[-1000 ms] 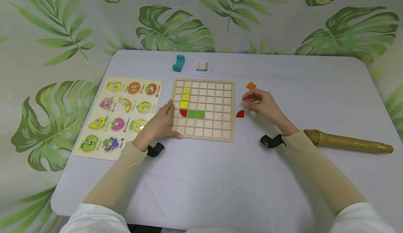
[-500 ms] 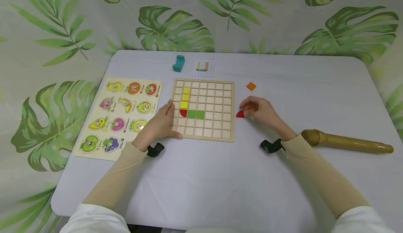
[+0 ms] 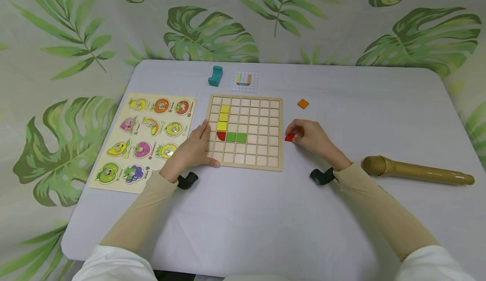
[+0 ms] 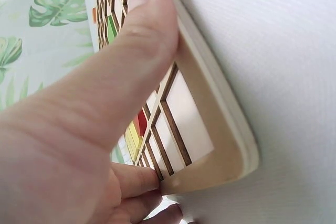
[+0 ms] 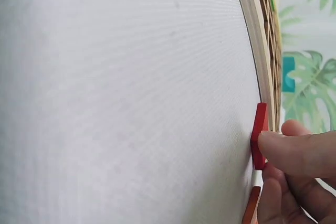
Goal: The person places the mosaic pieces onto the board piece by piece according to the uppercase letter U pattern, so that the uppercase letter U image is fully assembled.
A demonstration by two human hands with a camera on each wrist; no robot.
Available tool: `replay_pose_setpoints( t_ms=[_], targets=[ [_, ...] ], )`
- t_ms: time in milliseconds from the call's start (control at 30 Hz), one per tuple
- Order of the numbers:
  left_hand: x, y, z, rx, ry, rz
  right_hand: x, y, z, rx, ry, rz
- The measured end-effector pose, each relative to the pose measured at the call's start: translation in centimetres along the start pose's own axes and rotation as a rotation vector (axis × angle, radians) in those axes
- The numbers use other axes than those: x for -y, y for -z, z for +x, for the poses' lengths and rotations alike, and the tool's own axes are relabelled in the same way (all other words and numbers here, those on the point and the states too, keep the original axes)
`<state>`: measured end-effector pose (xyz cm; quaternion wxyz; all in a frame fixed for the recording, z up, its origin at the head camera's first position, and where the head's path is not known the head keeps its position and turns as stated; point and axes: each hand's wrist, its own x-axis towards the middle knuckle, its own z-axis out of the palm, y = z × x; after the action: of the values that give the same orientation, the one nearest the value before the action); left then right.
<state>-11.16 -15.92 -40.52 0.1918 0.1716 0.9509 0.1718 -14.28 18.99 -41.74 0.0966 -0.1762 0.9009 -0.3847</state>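
My right hand [image 3: 311, 139] pinches a red quarter-circle tile [image 5: 258, 140] just right of the wooden grid board [image 3: 282, 146]; the thumb lies against the tile in the right wrist view. An orange tile [image 5: 252, 206] shows partly beside those fingers there. My left hand [image 3: 193, 148] rests along the board's left side with straight fingers, its thumb over the front border in the left wrist view. Set in the board are a column of yellow squares [image 3: 223, 117], a red corner tile [image 3: 221, 136] and green squares [image 3: 236, 137]. Another orange square [image 3: 303, 104] lies beyond my right hand.
A small pattern card [image 3: 245, 81] and a teal block [image 3: 215, 76] sit behind the board. A fruit puzzle board [image 3: 140, 141] lies to the left, partly under my left arm. A gold microphone [image 3: 417, 170] lies right of my right wrist.
My right hand has moved nearer and leftward, from close to the far orange square to the red quarter-circle tile, which it now pinches. The left hand and the board stay still.
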Motion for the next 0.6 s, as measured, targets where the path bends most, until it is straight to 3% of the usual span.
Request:
replay_pose_setpoints(
  t_ms=[300, 600],
  targets=[
    [-0.03, 0.02, 0.02, 0.005, -0.001, 0.002, 0.0, 0.27, 0.0, 0.028, -0.011, -0.045],
    [-0.08, 0.07, 0.03, 0.007, 0.003, -0.004, 0.38, 0.35, 0.29, 0.047, 0.04, 0.154]
  ],
)
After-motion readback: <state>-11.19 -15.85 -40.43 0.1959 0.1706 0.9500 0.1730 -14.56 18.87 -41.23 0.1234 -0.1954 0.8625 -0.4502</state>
